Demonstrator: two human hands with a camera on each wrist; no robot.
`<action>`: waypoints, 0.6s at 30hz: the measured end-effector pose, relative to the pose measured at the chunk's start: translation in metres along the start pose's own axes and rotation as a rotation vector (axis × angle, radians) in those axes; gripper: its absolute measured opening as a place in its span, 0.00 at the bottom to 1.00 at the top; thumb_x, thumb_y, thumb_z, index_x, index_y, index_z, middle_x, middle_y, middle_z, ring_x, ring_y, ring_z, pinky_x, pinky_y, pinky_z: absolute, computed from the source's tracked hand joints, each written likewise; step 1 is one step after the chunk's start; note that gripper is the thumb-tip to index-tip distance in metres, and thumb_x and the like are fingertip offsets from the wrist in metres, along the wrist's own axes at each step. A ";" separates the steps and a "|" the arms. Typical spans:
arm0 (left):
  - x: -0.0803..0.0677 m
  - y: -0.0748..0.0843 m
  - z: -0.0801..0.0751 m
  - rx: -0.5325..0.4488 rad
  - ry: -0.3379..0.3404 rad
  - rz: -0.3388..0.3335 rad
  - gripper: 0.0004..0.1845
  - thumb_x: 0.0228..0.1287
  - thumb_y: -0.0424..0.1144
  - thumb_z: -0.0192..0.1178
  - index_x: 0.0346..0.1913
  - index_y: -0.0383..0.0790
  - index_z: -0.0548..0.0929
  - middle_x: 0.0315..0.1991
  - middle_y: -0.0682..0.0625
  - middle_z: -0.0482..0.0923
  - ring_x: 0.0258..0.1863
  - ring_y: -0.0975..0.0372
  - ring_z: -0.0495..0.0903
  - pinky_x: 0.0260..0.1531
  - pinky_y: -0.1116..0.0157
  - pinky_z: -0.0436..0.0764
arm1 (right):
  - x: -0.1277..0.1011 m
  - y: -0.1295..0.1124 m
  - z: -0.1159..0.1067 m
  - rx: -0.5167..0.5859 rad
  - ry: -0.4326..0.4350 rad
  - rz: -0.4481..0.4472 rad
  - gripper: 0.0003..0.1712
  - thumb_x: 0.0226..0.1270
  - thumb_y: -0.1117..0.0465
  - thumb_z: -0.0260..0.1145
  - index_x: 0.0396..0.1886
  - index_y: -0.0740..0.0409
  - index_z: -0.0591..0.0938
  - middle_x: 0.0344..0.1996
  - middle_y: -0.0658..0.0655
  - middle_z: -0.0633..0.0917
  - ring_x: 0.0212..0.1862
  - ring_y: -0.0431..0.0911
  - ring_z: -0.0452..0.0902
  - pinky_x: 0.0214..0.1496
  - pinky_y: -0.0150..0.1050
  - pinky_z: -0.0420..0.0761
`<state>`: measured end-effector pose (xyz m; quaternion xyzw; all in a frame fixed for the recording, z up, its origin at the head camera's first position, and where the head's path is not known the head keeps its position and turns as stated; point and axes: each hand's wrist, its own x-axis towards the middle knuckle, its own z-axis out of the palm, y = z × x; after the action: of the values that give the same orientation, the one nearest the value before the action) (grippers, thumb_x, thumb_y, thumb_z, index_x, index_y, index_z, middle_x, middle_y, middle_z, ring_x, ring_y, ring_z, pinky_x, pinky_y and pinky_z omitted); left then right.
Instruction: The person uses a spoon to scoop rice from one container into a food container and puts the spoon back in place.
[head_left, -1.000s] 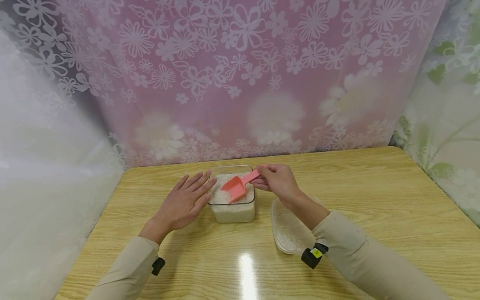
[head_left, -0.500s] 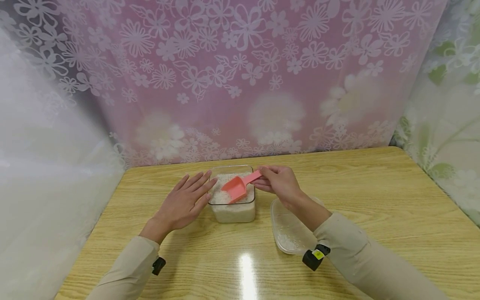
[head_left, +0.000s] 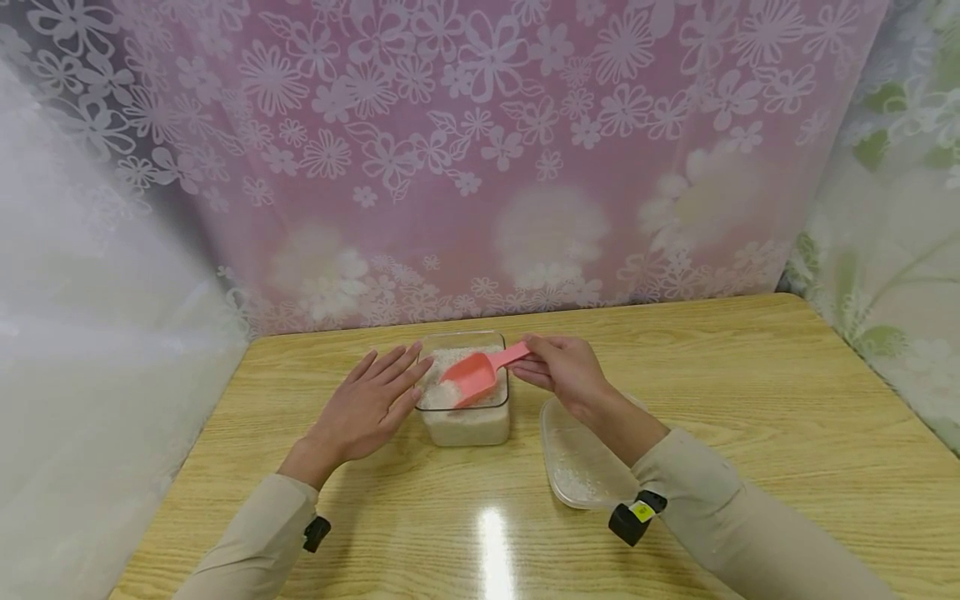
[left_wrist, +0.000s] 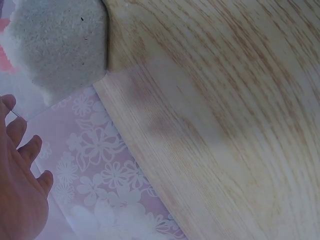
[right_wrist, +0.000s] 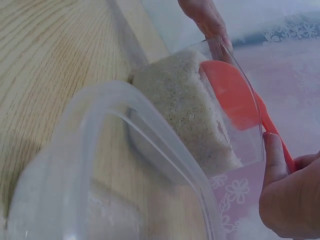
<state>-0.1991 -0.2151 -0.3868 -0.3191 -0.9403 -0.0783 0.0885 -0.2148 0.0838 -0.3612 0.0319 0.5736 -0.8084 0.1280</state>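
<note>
A clear square container of white rice stands near the back of the table. My right hand pinches the handle of a pink scoop, whose bowl sits tilted at the rice surface with some rice at its front lip. In the right wrist view the scoop shows through the clear wall, above the rice. My left hand has its fingers spread, the tips touching the container's left rim. The left wrist view shows that hand by the wall.
A second clear plastic container, with a little rice in its bottom, stands under my right forearm. Its rim rises close in the right wrist view. Behind the wooden table hangs a pink flowered curtain.
My right hand and the scoop have shifted slightly to the right. More rice lies at the scoop's front lip. The left hand and both containers look unmoved.
</note>
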 end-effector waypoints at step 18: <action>-0.001 0.001 0.000 -0.011 0.009 0.007 0.28 0.77 0.55 0.33 0.75 0.52 0.57 0.75 0.51 0.49 0.73 0.57 0.48 0.70 0.52 0.43 | -0.002 -0.007 -0.014 0.156 0.000 0.040 0.18 0.76 0.64 0.52 0.57 0.73 0.71 0.31 0.58 0.87 0.37 0.44 0.85 0.47 0.35 0.80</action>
<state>-0.1977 -0.2145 -0.3871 -0.3224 -0.9384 -0.0845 0.0914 -0.2159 0.0997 -0.3588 0.0531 0.5080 -0.8480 0.1414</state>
